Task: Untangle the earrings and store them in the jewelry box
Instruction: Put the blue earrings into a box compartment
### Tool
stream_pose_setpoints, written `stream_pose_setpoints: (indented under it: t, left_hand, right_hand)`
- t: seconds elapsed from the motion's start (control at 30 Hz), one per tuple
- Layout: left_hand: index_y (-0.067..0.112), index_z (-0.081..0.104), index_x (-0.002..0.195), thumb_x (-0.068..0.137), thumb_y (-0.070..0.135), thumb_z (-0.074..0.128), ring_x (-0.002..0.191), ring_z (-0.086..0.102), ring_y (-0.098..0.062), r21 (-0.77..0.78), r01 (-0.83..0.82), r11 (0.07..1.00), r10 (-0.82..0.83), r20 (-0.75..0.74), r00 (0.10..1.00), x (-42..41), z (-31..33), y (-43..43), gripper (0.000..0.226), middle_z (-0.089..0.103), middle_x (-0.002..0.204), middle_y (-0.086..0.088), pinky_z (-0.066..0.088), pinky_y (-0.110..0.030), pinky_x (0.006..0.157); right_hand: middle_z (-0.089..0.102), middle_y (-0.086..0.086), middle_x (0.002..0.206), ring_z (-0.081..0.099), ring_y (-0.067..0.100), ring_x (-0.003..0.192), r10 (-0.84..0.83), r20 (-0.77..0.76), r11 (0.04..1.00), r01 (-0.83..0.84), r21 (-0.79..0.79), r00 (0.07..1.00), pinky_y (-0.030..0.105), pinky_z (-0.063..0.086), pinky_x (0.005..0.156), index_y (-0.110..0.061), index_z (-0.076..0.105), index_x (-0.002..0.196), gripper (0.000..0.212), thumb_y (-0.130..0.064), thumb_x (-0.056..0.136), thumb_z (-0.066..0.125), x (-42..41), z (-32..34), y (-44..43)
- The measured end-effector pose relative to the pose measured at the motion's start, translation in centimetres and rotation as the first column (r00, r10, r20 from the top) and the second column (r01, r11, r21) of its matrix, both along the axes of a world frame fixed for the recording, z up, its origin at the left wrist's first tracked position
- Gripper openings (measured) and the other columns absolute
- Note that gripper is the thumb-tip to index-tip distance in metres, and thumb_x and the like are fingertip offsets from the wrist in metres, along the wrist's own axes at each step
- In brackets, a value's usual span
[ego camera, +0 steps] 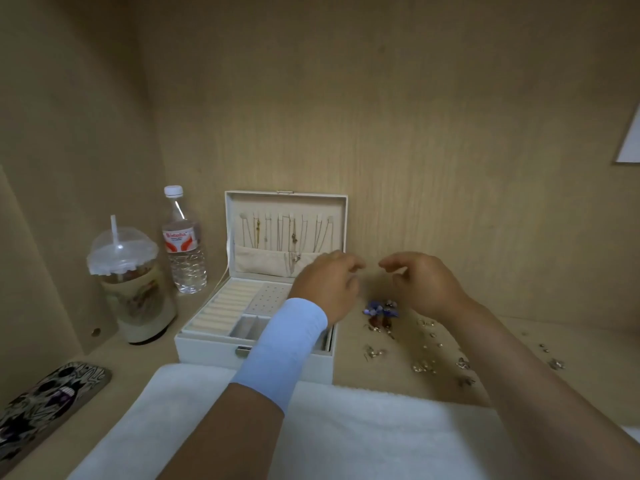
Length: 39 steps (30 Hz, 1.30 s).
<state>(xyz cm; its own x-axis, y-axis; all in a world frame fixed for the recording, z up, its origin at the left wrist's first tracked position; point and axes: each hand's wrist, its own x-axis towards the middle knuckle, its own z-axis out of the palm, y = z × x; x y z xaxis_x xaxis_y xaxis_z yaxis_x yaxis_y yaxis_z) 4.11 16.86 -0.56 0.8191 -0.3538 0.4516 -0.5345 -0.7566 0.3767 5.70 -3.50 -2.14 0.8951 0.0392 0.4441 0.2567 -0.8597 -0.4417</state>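
Note:
A white jewelry box (207, 348) stands open on the wooden shelf, its lid upright with necklaces hanging inside. A tangled clump of earrings (379, 311) with blue and red beads lies just right of the box. More small earrings (424, 367) are scattered over the shelf to the right. My left hand (327, 282), with a light blue wristband, hovers over the box's right rear corner, fingers loosely curled. My right hand (420, 280) hovers above the clump, fingers curled. The fingertips of both hands nearly meet; whether they hold anything is too blurred to tell.
A lidded plastic cup with a straw (133, 289) and a water bottle (183, 244) stand left of the box. A white towel (346, 434) lies along the front edge. A patterned flat object (48, 400) lies at the front left. A white paper (630, 140) hangs on the right wall.

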Motion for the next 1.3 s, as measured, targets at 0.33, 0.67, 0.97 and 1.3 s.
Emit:
stream_pose_setpoints:
  t: [0.33,0.67,0.97,1.3]
  left_hand:
    - [0.012,0.067,0.115,0.093,0.002,0.049,0.094,0.063,-0.031,0.387,0.038,0.921,0.115,-0.364,0.924,3.9,-2.9,-7.1,0.030,0.066,0.109,-0.013,0.048,-0.032,0.077]
    - [0.010,0.072,0.102,0.091,0.022,0.066,0.093,0.065,-0.030,0.385,-0.174,0.906,0.296,-0.286,0.911,6.3,-4.5,-9.2,0.018,0.069,0.102,-0.011,0.053,-0.034,0.081]
    - [0.011,0.060,0.074,0.088,0.013,0.065,0.076,0.059,-0.027,0.359,-0.221,0.907,0.323,-0.255,0.912,6.4,-4.4,-9.6,0.015,0.058,0.078,-0.007,0.050,-0.032,0.072]
    - [0.018,0.065,0.089,0.092,0.015,0.056,0.076,0.065,-0.018,-0.308,-0.190,0.932,0.119,-0.233,0.965,4.0,-0.4,-6.0,0.010,0.067,0.082,0.002,0.051,-0.029,0.072]
  right_hand:
    - [0.072,-0.003,0.114,0.064,0.022,0.104,-0.036,-0.206,0.952,-0.030,-0.304,0.978,0.034,0.054,0.084,-0.041,0.068,0.122,0.036,-0.023,0.092,0.061,1.4,-4.4,-2.2]
    - [0.072,-0.004,0.114,0.062,0.024,0.108,-0.073,-0.088,0.934,0.036,-0.356,0.993,0.030,0.045,0.083,-0.035,0.076,0.109,0.023,-0.038,0.091,0.062,2.6,-5.6,-2.3]
    - [0.072,0.001,0.100,0.064,0.026,0.097,-0.107,-0.070,0.976,0.091,-0.198,0.992,0.030,0.041,0.073,-0.027,0.073,0.098,0.017,-0.035,0.094,0.059,2.2,-5.3,-2.4]
    - [0.073,-0.001,0.074,0.066,0.012,0.062,0.096,-0.127,0.776,0.006,0.630,0.987,0.032,0.054,0.069,-0.016,0.070,0.083,0.017,-0.020,0.097,0.061,1.2,-2.2,-1.1]
